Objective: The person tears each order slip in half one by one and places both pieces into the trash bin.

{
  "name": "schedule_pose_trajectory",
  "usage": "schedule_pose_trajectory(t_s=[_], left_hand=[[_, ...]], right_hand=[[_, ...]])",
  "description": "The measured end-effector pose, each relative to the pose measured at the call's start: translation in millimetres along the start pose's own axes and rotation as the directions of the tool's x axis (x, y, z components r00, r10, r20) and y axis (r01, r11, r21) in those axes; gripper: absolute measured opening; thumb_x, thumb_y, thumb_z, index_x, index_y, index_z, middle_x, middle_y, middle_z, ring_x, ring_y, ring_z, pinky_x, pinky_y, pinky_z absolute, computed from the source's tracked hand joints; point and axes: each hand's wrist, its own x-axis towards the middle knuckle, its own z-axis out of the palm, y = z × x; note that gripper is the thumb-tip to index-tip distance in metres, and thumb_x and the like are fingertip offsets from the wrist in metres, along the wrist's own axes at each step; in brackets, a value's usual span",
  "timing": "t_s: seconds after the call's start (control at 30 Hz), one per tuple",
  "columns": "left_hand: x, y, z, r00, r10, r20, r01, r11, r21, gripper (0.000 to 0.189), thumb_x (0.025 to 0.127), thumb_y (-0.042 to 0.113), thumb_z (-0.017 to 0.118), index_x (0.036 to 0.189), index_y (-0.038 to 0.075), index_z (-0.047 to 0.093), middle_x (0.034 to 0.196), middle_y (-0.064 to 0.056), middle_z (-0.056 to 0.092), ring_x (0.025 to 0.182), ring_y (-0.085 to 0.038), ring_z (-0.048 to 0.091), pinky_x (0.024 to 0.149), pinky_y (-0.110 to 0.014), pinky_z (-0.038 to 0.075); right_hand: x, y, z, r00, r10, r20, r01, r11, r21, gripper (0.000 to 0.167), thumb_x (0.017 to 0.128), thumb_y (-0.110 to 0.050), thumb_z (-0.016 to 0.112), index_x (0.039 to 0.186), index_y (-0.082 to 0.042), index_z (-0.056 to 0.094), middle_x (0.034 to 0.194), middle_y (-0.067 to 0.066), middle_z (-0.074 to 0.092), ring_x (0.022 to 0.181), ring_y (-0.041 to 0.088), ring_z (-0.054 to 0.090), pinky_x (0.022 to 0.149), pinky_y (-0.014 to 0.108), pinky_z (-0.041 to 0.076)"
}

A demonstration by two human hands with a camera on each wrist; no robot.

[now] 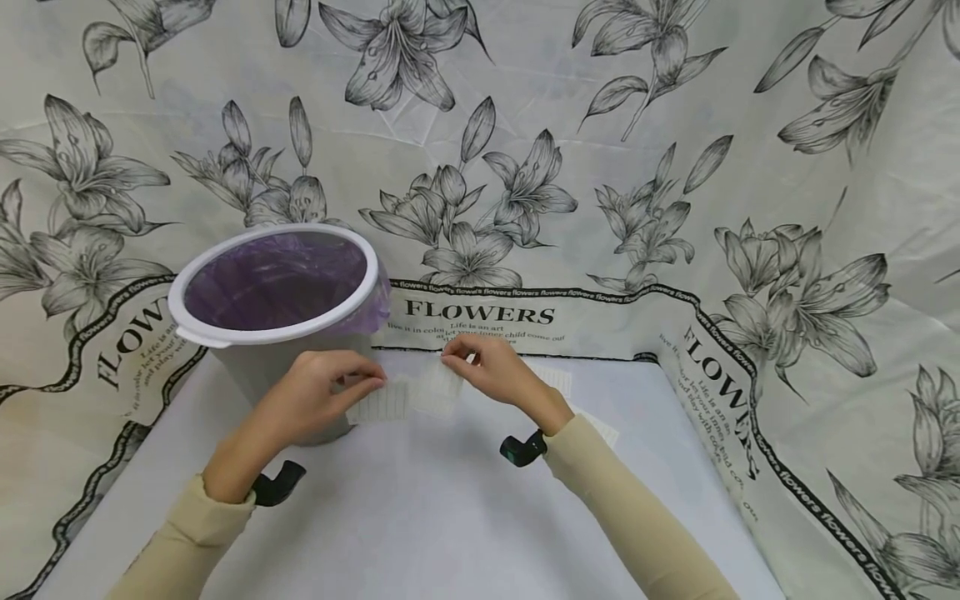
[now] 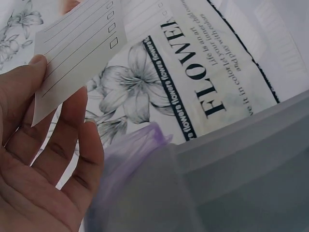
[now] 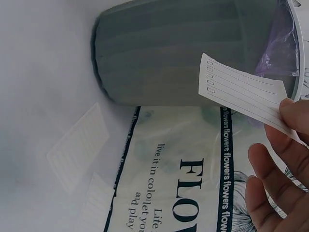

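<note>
My left hand (image 1: 321, 388) pinches a small white note sheet (image 2: 79, 53) at its edge between thumb and fingers. Thin ruled lines and a row of little checkboxes are printed on it. In the head view this sheet overlaps the front of a grey bin. A similar lined sheet (image 3: 241, 92) is held by one end in my right hand (image 1: 491, 373), thumb on top, its checkbox end pointing away from the fingers. The two hands are apart, over the far part of the table. Below the right hand, a pale lined sheet (image 3: 79, 147) lies on the white tabletop.
The grey bin (image 1: 258, 367), with a white rim (image 1: 371, 283) and a purple liner (image 1: 285, 275), stands at the back left. More pale sheets (image 1: 557, 381) lie beyond the right forearm. A flower-printed cloth (image 1: 480, 317) hangs behind the white table (image 1: 420, 517).
</note>
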Motion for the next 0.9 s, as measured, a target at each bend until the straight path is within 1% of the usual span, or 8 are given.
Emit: schedule_pose_trajectory(t_s=[0.17, 0.3, 0.5, 0.67, 0.9], left_hand=[[5.0, 5.1, -15.7, 0.999, 0.034, 0.004, -0.035, 0.999, 0.035, 0.014, 0.086, 0.004, 0.082, 0.098, 0.010, 0.079, 0.091, 0.005, 0.077, 0.080, -0.006, 0.071, 0.069, -0.030, 0.060], [8.3, 6.6, -28.9, 0.997, 0.074, -0.011, -0.073, 0.996, 0.056, 0.018, 0.084, 0.001, 0.083, 0.098, 0.012, 0.079, 0.090, 0.006, 0.076, 0.077, -0.003, 0.067, 0.066, -0.028, 0.058], [9.8, 8.8, -48.2, 0.992, 0.117, -0.042, -0.113, 0.990, 0.079, 0.024, 0.080, -0.004, 0.084, 0.098, 0.011, 0.078, 0.091, 0.006, 0.077, 0.076, -0.002, 0.067, 0.066, -0.018, 0.056], [9.2, 9.0, -64.1, 0.988, 0.135, -0.080, -0.127, 0.987, 0.103, 0.028, 0.076, -0.006, 0.086, 0.096, 0.013, 0.079, 0.087, 0.007, 0.076, 0.073, -0.001, 0.063, 0.067, -0.009, 0.051], [9.8, 10.2, -83.2, 0.981, 0.162, -0.107, -0.146, 0.978, 0.146, 0.031, 0.074, -0.007, 0.086, 0.095, 0.014, 0.078, 0.085, 0.008, 0.075, 0.071, 0.001, 0.059, 0.066, -0.010, 0.047]], right_hand=[[12.9, -9.5, -0.7, 0.999, -0.046, -0.011, 0.047, 0.999, 0.014, 0.013, 0.102, -0.020, 0.067, 0.107, -0.012, 0.075, 0.097, 0.000, 0.076, 0.085, 0.009, 0.067, 0.075, 0.026, 0.056], [22.4, -14.7, -2.3, 0.997, -0.081, -0.009, 0.081, 0.996, 0.038, 0.012, 0.101, -0.016, 0.067, 0.106, -0.009, 0.076, 0.095, 0.002, 0.076, 0.082, 0.009, 0.067, 0.072, 0.024, 0.056], [35.2, -22.6, -10.2, 0.992, -0.126, 0.023, 0.125, 0.992, 0.020, 0.011, 0.102, -0.016, 0.066, 0.104, -0.009, 0.075, 0.095, 0.003, 0.076, 0.082, 0.008, 0.066, 0.071, 0.024, 0.054], [46.2, -30.8, -18.3, 0.988, -0.151, 0.013, 0.151, 0.988, 0.018, 0.010, 0.101, -0.015, 0.066, 0.103, -0.009, 0.074, 0.093, 0.003, 0.075, 0.080, 0.009, 0.066, 0.070, 0.023, 0.054], [59.1, -43.6, -29.3, 0.987, -0.162, -0.014, 0.162, 0.986, 0.024, 0.011, 0.102, -0.015, 0.066, 0.103, -0.008, 0.073, 0.093, 0.003, 0.075, 0.082, 0.011, 0.066, 0.073, 0.025, 0.054]])
